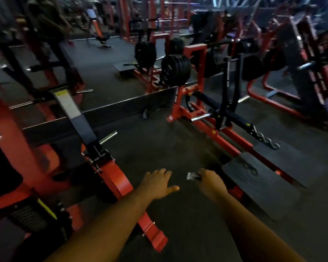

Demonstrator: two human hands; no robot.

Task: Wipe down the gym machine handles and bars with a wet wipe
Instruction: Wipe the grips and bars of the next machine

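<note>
Low in the frame's centre: left hand (pixel 158 183), fingers spread loose, holding nothing, over dark floor (pixel 159 140). Just right of it: right hand (pixel 211 183), curled round a small pale wet wipe (pixel 192 176). Lower left: red machine frame (pixel 119 184). Right: ribbed black footplate (pixel 254 178).

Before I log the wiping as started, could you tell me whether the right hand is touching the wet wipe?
Touching. The head view shows the right hand pinching the small pale wet wipe at its fingertips.
</note>
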